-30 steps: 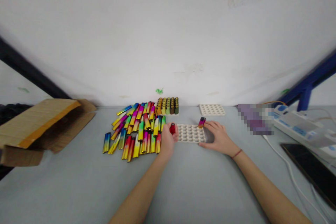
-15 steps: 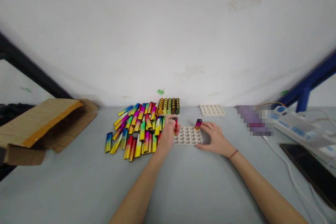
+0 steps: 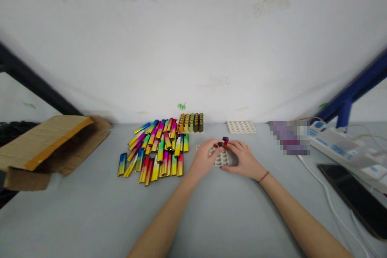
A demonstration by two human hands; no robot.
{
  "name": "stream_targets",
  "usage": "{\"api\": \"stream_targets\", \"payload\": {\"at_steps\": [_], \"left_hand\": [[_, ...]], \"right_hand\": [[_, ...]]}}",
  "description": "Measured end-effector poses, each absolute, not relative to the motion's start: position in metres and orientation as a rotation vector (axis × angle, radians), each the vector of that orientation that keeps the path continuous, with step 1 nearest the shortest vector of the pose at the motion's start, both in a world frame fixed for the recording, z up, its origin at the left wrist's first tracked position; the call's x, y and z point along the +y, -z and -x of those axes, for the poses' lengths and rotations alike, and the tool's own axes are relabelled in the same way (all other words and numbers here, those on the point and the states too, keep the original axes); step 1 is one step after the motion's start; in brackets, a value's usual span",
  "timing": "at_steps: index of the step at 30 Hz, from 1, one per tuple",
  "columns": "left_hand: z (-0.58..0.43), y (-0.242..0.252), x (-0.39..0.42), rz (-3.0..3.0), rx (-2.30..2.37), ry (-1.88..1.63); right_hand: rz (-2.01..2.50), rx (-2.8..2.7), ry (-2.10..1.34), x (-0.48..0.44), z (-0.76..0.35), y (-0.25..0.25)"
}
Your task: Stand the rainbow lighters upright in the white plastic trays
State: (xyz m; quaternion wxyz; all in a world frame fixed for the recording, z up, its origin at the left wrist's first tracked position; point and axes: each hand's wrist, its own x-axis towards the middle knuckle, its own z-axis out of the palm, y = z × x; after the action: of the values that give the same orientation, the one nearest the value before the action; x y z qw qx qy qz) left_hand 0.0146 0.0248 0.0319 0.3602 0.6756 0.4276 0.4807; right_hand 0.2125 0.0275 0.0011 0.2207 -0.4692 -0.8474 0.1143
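Observation:
Both my hands meet over a white tray with round holes (image 3: 220, 160) on the grey table. My left hand (image 3: 204, 159) is closed round a red lighter, its tip just showing at the fingertips. My right hand (image 3: 242, 158) pinches a purple-red lighter (image 3: 225, 141) that stands upright at the tray's far edge. A heap of rainbow-coloured lighters (image 3: 155, 149) lies just left of my left hand.
A filled tray of upright lighters (image 3: 191, 122) stands by the wall, and another white tray with holes (image 3: 241, 127) sits right of it. An open cardboard box (image 3: 45, 145) lies at the left. A power strip (image 3: 338, 143), cables and a dark phone (image 3: 353, 191) lie at the right.
My left hand has moved right from the heap with the red lighter, to the middle of the tray. The right hand has shifted slightly left; the two hands now touch.

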Motion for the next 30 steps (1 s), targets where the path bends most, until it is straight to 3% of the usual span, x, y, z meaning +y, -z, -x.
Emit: {"api": "stream_targets", "payload": {"at_steps": [25,30], "left_hand": [[-0.014,-0.026,0.014,-2.494,1.500,-1.052],[0.022,-0.048,0.009,-2.312,2.048,-0.889]], "right_hand": [[1.290,-2.333,-0.306,0.032,-0.211,0.003],[1.297,-2.335,-0.296,0.032,-0.211,0.003]]}}
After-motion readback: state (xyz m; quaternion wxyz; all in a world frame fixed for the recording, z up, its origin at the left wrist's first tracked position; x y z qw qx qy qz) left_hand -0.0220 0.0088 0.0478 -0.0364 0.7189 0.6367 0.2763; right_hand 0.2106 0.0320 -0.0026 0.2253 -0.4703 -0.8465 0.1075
